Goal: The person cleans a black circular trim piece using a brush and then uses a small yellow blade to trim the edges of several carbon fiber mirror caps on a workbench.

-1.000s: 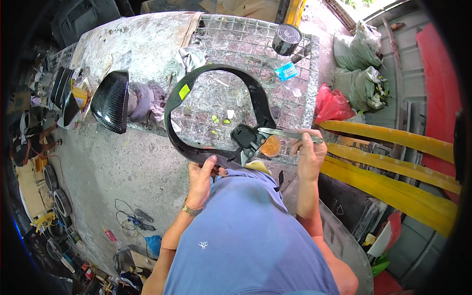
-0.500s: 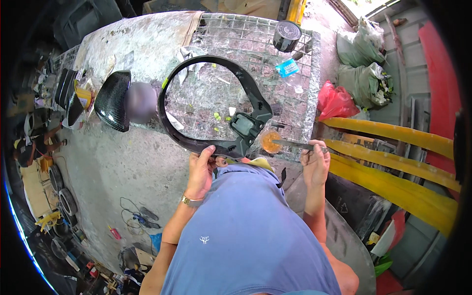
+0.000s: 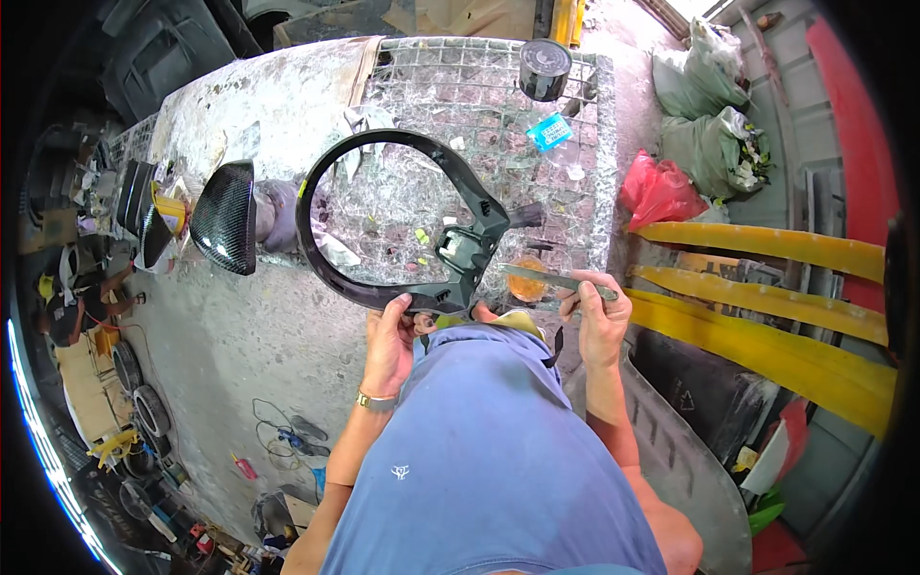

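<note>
a: what have i got in the left hand right now?

b: from my feed, the left hand is curled shut around the near edge of the black ring-shaped frame, thumb on top, fingers wrapped under. the frame is held over the wire mesh table, its open loop toward the far left and its bracket part toward the right.

a: and the right hand?

b: closed in a fist on the handle of a flat metal file. the blade points left, its tip just beside the bracket of the frame; i cannot tell if it is actually touching.

a: where does the frame sit in the scene?

b: just far of my blue shirt, in the middle, between the two hands. to its left a glossy carbon-pattern shell lies on the spattered grey worktop, close by but apart from the frame.

a: anything else about?

b: a black can stands at the far edge of the mesh, with a small blue packet near it. an orange disc lies under the file. on the right, yellow beams run across, with a red bag and pale sacks farther off.
</note>
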### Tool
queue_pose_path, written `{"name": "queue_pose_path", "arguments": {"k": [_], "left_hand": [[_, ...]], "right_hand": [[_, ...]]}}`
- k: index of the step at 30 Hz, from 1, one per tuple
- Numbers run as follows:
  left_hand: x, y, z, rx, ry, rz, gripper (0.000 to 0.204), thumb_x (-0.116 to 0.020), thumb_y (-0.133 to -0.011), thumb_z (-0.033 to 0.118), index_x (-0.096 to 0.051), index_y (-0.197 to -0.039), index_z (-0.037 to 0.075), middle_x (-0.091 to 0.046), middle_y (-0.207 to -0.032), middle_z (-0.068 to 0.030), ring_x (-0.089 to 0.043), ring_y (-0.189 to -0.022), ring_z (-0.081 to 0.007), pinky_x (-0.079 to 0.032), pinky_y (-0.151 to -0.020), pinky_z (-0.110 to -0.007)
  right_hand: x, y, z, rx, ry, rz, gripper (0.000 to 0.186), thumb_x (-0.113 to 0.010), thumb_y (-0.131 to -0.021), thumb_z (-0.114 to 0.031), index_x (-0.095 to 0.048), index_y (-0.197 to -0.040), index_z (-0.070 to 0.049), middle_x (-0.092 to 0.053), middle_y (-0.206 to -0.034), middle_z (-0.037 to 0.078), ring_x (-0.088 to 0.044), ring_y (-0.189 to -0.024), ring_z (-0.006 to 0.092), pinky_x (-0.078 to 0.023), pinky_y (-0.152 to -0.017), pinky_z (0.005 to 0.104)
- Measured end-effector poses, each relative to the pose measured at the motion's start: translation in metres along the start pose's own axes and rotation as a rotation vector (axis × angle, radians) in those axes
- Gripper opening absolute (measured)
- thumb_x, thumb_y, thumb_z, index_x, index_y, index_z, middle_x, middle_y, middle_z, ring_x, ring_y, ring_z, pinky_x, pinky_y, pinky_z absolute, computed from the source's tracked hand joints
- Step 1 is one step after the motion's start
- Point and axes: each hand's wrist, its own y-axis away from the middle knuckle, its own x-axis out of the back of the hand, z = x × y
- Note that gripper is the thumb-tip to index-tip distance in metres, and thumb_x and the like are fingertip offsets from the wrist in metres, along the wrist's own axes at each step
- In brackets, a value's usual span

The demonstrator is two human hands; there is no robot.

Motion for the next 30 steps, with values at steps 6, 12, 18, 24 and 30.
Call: {"name": "queue_pose_path", "arguments": {"k": [6,12,18,24,30], "left_hand": [[0.000,-0.001,-0.002,0.001,0.004,0.022,0.010,-0.057,-0.090,0.012,-0.061,-0.089,0.003,-0.067,-0.076,-0.0073,-0.063,-0.057,-0.0129,-0.056,-0.055,-0.027],[0.001,-0.001,0.000,0.011,-0.011,-0.009,0.010,-0.058,-0.090,0.012,-0.061,-0.088,0.004,-0.067,-0.075,-0.0070,-0.063,-0.057,-0.0127,-0.056,-0.055,-0.027],[0.003,-0.003,-0.002,0.016,-0.002,-0.005,0.014,-0.057,-0.090,0.012,-0.061,-0.091,-0.001,-0.067,-0.076,-0.0107,-0.064,-0.057,-0.0142,-0.057,-0.056,-0.029],[0.003,-0.005,-0.002,0.042,-0.012,0.015,0.012,-0.059,-0.089,0.013,-0.062,-0.086,0.002,-0.067,-0.074,-0.0072,-0.064,-0.058,-0.0130,-0.059,-0.058,-0.028],[0.004,-0.005,-0.004,0.060,-0.006,0.004,0.014,-0.057,-0.091,0.012,-0.062,-0.090,-0.001,-0.067,-0.076,-0.0091,-0.064,-0.059,-0.0134,-0.057,-0.058,-0.028]], "right_hand": [[-0.007,-0.001,-0.011,-0.009,0.053,-0.052,0.019,-0.056,-0.095,-0.009,-0.061,-0.106,0.005,-0.069,-0.082,0.017,-0.068,-0.069,0.0170,-0.054,-0.062,0.0250],[-0.010,-0.003,-0.012,-0.009,0.075,-0.060,0.018,-0.056,-0.095,-0.008,-0.061,-0.106,0.006,-0.069,-0.082,0.017,-0.068,-0.069,0.0176,-0.055,-0.062,0.0256],[-0.015,-0.004,-0.018,-0.012,0.128,-0.069,0.017,-0.056,-0.094,-0.005,-0.061,-0.106,0.006,-0.069,-0.082,0.017,-0.068,-0.072,0.0180,-0.056,-0.063,0.0258],[-0.020,-0.001,-0.024,0.378,0.671,-0.233,0.030,-0.076,-0.079,-0.010,-0.064,-0.104,0.002,-0.071,-0.083,0.012,-0.071,-0.071,0.0200,-0.055,-0.064,0.0262],[-0.032,-0.003,-0.033,0.666,0.793,-0.361,0.035,-0.083,-0.069,-0.014,-0.066,-0.098,-0.003,-0.071,-0.082,0.007,-0.070,-0.070,0.0205,-0.055,-0.062,0.0287]]}}
